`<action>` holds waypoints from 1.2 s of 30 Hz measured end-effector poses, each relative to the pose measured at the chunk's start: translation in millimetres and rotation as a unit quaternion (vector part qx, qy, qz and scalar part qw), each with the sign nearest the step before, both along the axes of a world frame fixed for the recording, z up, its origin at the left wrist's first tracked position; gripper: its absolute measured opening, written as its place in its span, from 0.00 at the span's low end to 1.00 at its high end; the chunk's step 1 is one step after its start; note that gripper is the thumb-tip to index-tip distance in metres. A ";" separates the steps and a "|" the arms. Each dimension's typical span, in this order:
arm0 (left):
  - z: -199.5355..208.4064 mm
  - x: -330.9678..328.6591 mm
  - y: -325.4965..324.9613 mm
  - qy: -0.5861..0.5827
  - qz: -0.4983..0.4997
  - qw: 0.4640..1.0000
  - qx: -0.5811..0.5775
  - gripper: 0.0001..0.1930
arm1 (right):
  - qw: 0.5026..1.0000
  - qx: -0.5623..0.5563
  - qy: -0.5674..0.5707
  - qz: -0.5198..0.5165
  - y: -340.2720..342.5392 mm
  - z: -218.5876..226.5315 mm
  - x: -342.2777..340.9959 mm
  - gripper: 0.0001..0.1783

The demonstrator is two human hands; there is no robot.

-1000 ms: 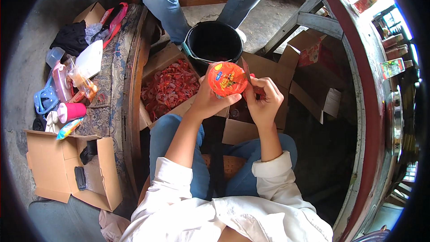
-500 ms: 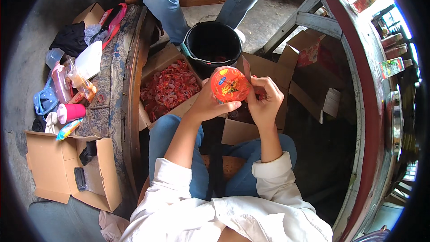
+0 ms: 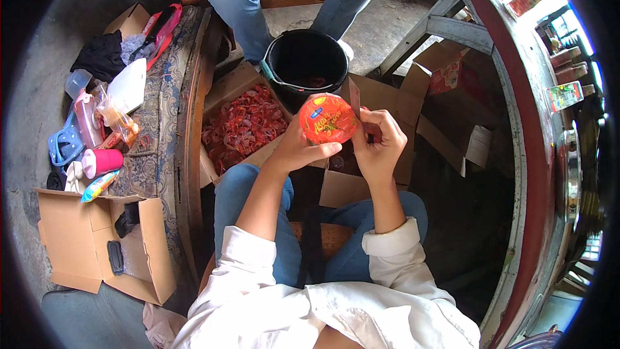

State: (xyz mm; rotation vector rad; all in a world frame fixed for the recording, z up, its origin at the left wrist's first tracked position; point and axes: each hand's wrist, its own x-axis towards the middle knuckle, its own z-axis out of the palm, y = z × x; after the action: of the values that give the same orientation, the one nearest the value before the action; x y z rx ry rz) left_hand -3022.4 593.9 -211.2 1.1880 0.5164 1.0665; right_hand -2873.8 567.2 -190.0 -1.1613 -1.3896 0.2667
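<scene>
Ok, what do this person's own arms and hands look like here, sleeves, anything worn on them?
Both arms wear white long sleeves pushed up to about the elbow, bunched in loose folds, forearms bare below. The left hand and right hand are bare: no gloves, and no watch, bracelet or rings that I can make out.

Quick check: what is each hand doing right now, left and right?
Left hand: closed around the round orange-red packet, holding it from below.
Right hand: fingers curled at the packet's right edge, pinching it.
</scene>
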 end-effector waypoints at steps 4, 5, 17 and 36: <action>3.4 -2.0 2.4 -0.036 0.008 0.999 -0.015 0.35 | 1.000 -0.005 -0.015 0.009 -1.0 1.8 -1.4 0.06; 3.7 -1.9 1.5 -0.031 0.014 0.999 -0.015 0.35 | 1.000 -0.007 -0.020 0.007 -1.2 1.4 -1.4 0.06; -1.3 -1.4 2.1 0.007 -0.022 1.000 0.007 0.35 | 1.000 0.009 -0.018 -0.013 -1.1 1.7 -2.6 0.07; -11.1 4.6 1.7 0.011 0.019 0.999 0.025 0.35 | 0.999 0.009 0.049 -0.015 3.4 -4.7 -1.3 0.06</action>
State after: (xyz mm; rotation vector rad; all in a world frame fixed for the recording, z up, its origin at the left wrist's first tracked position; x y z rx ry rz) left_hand -3017.8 595.7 -222.4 1.2386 0.5337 1.1045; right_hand -2875.1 570.6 -194.8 -1.1393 -1.2856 0.2860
